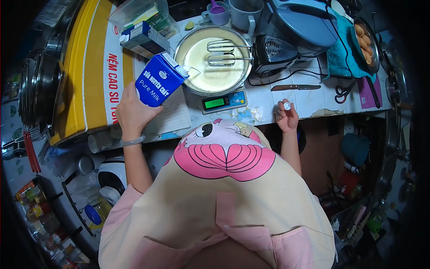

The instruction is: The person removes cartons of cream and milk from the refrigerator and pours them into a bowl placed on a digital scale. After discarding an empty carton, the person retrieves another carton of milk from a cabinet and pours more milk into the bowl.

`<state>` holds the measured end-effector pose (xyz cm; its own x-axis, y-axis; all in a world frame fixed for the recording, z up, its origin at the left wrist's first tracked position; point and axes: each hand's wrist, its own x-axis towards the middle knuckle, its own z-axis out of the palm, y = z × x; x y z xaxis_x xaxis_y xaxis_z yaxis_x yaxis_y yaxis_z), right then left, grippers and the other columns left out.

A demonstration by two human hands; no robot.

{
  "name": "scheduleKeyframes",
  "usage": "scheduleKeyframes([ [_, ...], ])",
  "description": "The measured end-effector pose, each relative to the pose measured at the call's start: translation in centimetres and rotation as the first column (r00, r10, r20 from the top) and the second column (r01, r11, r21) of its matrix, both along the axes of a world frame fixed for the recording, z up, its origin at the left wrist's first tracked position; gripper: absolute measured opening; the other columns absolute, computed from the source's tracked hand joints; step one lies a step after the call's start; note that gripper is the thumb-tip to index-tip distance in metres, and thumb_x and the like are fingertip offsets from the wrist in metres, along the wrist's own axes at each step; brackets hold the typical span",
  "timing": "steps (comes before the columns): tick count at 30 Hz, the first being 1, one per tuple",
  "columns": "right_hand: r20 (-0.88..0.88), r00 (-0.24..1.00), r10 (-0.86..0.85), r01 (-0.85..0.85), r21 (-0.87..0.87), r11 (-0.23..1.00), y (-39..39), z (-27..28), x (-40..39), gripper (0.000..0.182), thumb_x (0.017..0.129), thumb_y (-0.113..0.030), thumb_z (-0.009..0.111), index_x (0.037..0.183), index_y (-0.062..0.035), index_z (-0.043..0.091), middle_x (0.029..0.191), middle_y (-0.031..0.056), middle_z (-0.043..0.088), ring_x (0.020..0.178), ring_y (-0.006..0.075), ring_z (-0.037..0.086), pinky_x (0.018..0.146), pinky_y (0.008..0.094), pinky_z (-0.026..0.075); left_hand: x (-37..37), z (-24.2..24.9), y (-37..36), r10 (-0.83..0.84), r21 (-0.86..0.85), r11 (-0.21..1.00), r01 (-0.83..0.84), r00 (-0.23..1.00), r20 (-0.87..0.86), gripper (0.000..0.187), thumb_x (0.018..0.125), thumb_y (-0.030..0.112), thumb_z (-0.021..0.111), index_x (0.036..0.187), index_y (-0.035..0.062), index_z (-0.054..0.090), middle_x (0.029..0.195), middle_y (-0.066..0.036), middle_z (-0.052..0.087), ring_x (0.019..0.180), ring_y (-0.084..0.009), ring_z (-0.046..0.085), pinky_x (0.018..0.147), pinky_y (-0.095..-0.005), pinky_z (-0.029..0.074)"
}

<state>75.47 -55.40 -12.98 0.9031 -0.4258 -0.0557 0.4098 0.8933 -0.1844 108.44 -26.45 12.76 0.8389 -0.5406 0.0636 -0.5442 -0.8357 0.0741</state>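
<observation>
My left hand (pixel 133 110) is wrapped round a blue milk carton (pixel 157 80), which it holds tilted over the left rim of a steel bowl (pixel 246 76). White milk runs from the carton's spout into the pale liquid (pixel 210 76) in the bowl. Below the bowl is a kitchen scale (pixel 225 102) with a lit green display. A hand mixer (pixel 273 54) lies at the bowl's right side, its two beaters over the bowl. My right hand (pixel 286 117), near the table's front edge, holds a small white cap (pixel 287 106) in its fingers.
A second carton (pixel 144 40) stands behind the first, and a notebook (pixel 172 114) lies below it. Towards the right are a knife (pixel 295 87), scissors (pixel 344 92), a black cord, a teal cloth (pixel 340 49) and a pan of eggs (pixel 363 42). Cups stand at the back.
</observation>
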Motion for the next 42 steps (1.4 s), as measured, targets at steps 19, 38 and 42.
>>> scheduleKeyframes([
  [19, -0.004, 1.000, 0.022, -0.022, -0.014, 1.000, -0.04, 0.09, -0.09, 0.037, 0.102, -0.032, 0.042, 0.121, -0.0013, 0.051, 0.093, 0.0077, 0.047, 0.070, 0.0127, 0.053, 0.067, 0.0289, 0.055, 0.17, 0.31, 0.07, -0.012, 0.060, 0.998, 0.012, 1.000, 0.011, 0.083, 0.050, 0.036, 0.082, 0.121, 0.0062, 0.052, 0.107, -0.015, 0.062, 0.088, -0.0323, 0.066, 0.074, -0.0415, 0.055],
  [38, -0.021, 1.000, 0.008, -0.008, -0.026, 1.000, -0.03, -0.25, -0.15, 0.036, 0.102, -0.032, 0.044, 0.119, -0.0019, 0.052, 0.092, 0.0077, 0.047, 0.068, 0.0124, 0.052, 0.065, 0.0279, 0.054, 0.31, 0.04, 0.05, -0.036, 0.026, 0.999, 0.035, 0.999, 0.035, 0.080, 0.050, 0.035, 0.081, 0.119, 0.0061, 0.052, 0.106, -0.015, 0.062, 0.088, -0.0319, 0.065, 0.073, -0.0413, 0.054],
  [42, 0.002, 1.000, 0.012, -0.012, -0.012, 1.000, 0.02, 0.15, 0.04, 0.037, 0.101, -0.030, 0.045, 0.120, -0.0002, 0.055, 0.092, 0.0102, 0.050, 0.070, 0.0155, 0.054, 0.066, 0.0276, 0.055, 0.38, -0.24, 0.20, -0.045, -0.051, 0.998, 0.046, 0.999, 0.021, 0.081, 0.049, 0.034, 0.082, 0.119, 0.0058, 0.052, 0.102, -0.014, 0.063, 0.087, -0.0318, 0.065, 0.074, -0.0407, 0.053],
])
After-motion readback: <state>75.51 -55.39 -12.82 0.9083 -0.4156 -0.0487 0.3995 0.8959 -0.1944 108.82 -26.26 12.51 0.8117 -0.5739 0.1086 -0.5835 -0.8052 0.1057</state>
